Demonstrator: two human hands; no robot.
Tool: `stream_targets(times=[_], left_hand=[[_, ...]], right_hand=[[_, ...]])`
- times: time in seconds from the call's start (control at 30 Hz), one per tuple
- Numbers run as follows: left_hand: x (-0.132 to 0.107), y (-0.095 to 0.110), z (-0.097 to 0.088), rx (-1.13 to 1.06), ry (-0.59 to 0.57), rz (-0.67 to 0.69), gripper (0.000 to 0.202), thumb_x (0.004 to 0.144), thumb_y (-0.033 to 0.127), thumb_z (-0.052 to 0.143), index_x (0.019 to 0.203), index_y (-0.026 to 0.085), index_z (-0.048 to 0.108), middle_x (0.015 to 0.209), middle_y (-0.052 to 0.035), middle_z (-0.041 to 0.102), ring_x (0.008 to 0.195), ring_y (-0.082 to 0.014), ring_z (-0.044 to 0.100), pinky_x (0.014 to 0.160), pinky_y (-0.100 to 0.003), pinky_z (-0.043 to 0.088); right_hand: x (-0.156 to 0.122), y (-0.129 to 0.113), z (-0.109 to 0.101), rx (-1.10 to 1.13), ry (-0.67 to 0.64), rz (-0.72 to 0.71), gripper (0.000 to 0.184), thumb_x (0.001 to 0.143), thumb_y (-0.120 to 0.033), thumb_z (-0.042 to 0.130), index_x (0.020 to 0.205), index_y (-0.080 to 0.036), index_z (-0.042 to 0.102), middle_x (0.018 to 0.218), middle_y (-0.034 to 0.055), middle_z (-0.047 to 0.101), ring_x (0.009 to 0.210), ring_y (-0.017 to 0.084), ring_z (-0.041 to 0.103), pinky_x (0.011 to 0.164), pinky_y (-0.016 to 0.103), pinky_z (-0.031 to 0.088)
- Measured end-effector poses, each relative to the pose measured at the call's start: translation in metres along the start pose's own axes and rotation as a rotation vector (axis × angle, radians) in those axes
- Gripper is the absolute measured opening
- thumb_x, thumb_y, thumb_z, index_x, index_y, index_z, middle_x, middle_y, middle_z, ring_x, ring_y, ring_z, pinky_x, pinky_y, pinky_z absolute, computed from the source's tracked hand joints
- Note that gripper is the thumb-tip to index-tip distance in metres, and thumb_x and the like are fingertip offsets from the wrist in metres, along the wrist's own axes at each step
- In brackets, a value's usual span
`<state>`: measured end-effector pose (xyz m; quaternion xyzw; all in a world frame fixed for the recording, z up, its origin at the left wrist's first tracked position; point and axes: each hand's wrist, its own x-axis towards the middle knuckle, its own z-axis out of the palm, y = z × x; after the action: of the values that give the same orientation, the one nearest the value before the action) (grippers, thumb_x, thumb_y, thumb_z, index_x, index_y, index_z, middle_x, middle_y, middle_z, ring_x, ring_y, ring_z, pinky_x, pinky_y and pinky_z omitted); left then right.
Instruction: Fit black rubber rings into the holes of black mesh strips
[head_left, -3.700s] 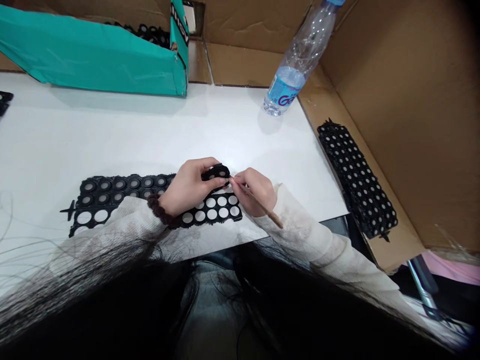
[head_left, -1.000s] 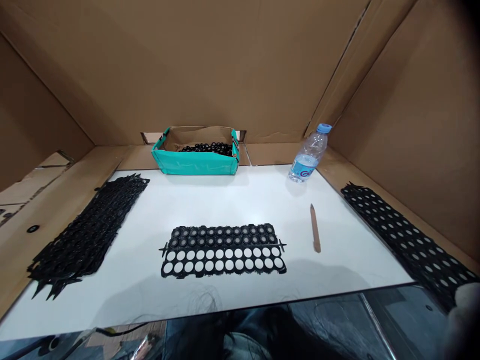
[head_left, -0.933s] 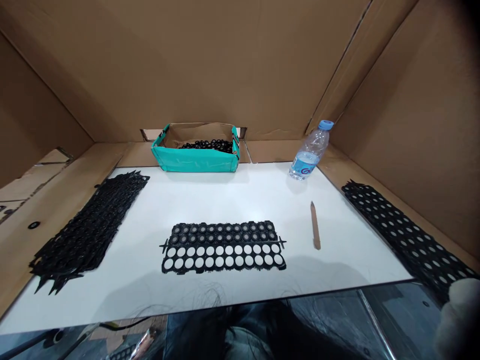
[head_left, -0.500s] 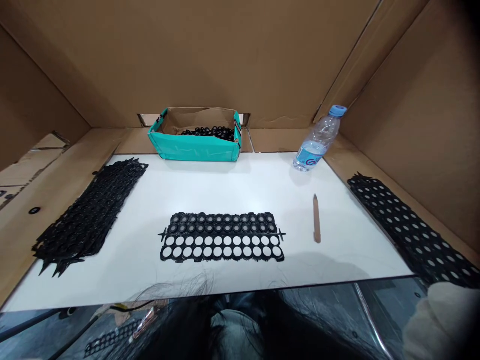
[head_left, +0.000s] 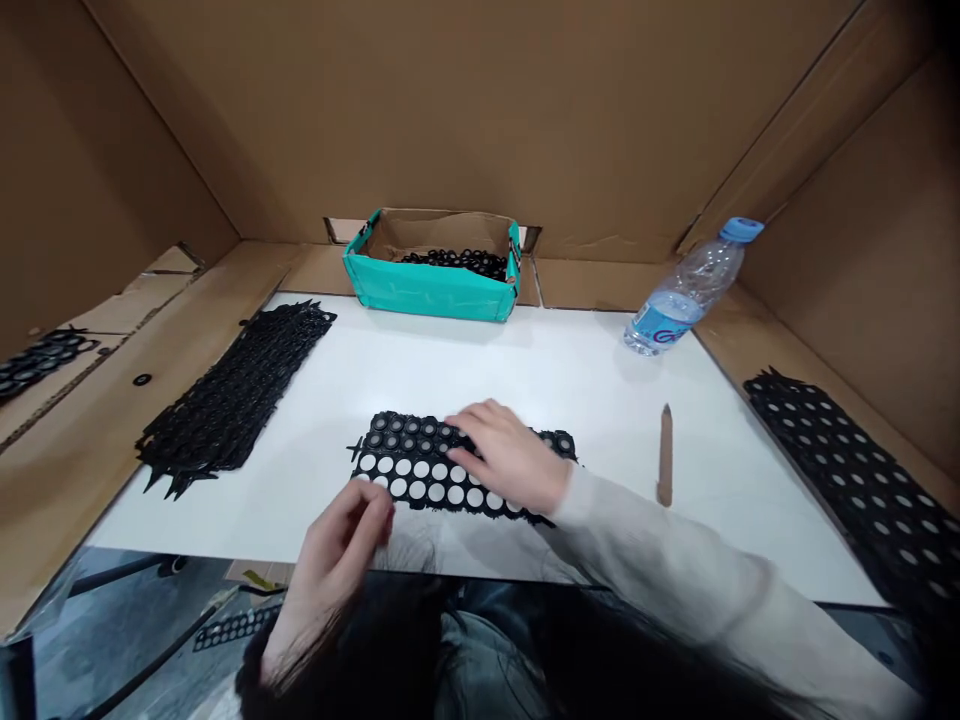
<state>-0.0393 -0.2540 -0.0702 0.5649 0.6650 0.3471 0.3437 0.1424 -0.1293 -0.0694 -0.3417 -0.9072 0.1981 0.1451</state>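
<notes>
While the right hand point(head_left: 504, 456) lies palm-down across the middle of the black perforated tray point(head_left: 420, 470), its fingers point(head_left: 469, 425) are spread flat toward the upper row, pressing on it rather than closing round anything, so its grip is open and holds nothing. Its forearm, in a pale sleeve point(head_left: 675, 560), runs in from the lower right. The tray sits on the white counter point(head_left: 525, 370), close to the near edge, its upper rows filled with rings and its lower rows showing bare holes. Just off the tray's lower left corner the left hand point(head_left: 341, 545) hovers at the counter edge, fingers curled loosely inward; whether anything lies inside that grip cannot be told. A brown stick point(head_left: 664, 456) lies well right of the tray, beyond it a water bottle point(head_left: 686, 290). At the back stands a teal box point(head_left: 431, 285) of black rings. Stacks of black trays lie left point(head_left: 232, 395) and right point(head_left: 855, 480).
</notes>
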Motion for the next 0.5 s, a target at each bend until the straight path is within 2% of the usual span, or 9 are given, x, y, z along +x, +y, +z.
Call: stream_targets(times=[0.03, 0.1, 0.17, 0.23, 0.33, 0.43, 0.5], left_hand=[[0.015, -0.005, 0.002, 0.102, 0.038, 0.023, 0.026, 0.091, 0.038, 0.036, 0.086, 0.018, 0.052, 0.077, -0.0019, 0.055, 0.07, -0.0149, 0.052, 0.064, -0.028, 0.044], [0.045, -0.015, 0.003, 0.386, 0.151, 0.084, 0.024, 0.089, 0.037, 0.04, 0.095, 0.018, 0.053, 0.091, -0.0068, 0.057, 0.084, -0.0212, 0.053, 0.075, -0.034, 0.044], [0.065, -0.025, 0.003, 0.672, 0.251, 0.076, 0.032, 0.086, 0.035, 0.044, 0.106, 0.013, 0.053, 0.107, -0.0165, 0.053, 0.098, -0.0307, 0.05, 0.08, -0.042, 0.043], [0.075, -0.032, 0.004, 0.789, 0.241, 0.069, 0.035, 0.085, 0.033, 0.044, 0.109, 0.01, 0.051, 0.111, -0.0199, 0.051, 0.101, -0.0341, 0.049, 0.08, -0.045, 0.042], [0.075, -0.031, 0.008, 0.689, 0.219, 0.087, 0.03, 0.084, 0.027, 0.042, 0.11, 0.012, 0.048, 0.105, -0.0161, 0.055, 0.097, -0.0321, 0.051, 0.08, -0.044, 0.042], [0.08, -0.021, 0.009, 0.401, 0.163, 0.145, 0.035, 0.084, 0.021, 0.041, 0.119, 0.02, 0.04, 0.098, -0.0076, 0.059, 0.084, -0.0249, 0.057, 0.077, -0.04, 0.044], [0.092, -0.011, 0.006, 0.202, 0.169, 0.178, 0.046, 0.083, 0.023, 0.045, 0.127, 0.024, 0.034, 0.095, -0.0043, 0.06, 0.079, -0.0204, 0.059, 0.076, -0.036, 0.045]], right_hand=[[0.017, -0.002, 0.012, -0.041, -0.034, -0.013, 0.035, 0.088, -0.034, 0.045, 0.113, -0.011, 0.054, 0.106, 0.0147, 0.058, 0.103, 0.027, 0.048, 0.085, 0.045, 0.043], [0.046, -0.006, 0.032, -0.093, -0.033, -0.009, 0.042, 0.086, -0.038, 0.047, 0.115, -0.008, 0.053, 0.11, 0.0175, 0.055, 0.105, 0.029, 0.045, 0.085, 0.044, 0.042], [0.065, -0.009, 0.045, -0.102, -0.048, -0.008, 0.038, 0.084, -0.036, 0.051, 0.11, -0.008, 0.055, 0.113, 0.0168, 0.052, 0.106, 0.028, 0.042, 0.087, 0.041, 0.041], [0.074, -0.01, 0.053, -0.065, -0.046, 0.002, 0.03, 0.082, -0.029, 0.054, 0.104, -0.009, 0.057, 0.111, 0.0152, 0.052, 0.105, 0.027, 0.041, 0.088, 0.039, 0.039], [0.075, -0.007, 0.055, 0.072, -0.06, 0.08, 0.025, 0.079, -0.021, 0.055, 0.102, -0.011, 0.053, 0.101, 0.0117, 0.056, 0.097, 0.023, 0.045, 0.086, 0.038, 0.039], [0.073, -0.002, 0.046, 0.26, -0.05, 0.123, 0.026, 0.076, -0.014, 0.054, 0.101, -0.013, 0.051, 0.089, 0.0059, 0.058, 0.082, 0.017, 0.049, 0.078, 0.032, 0.04], [0.071, 0.002, 0.031, 0.379, 0.008, 0.111, 0.018, 0.075, -0.013, 0.052, 0.093, -0.015, 0.054, 0.079, 0.002, 0.056, 0.072, 0.013, 0.049, 0.072, 0.029, 0.04]])
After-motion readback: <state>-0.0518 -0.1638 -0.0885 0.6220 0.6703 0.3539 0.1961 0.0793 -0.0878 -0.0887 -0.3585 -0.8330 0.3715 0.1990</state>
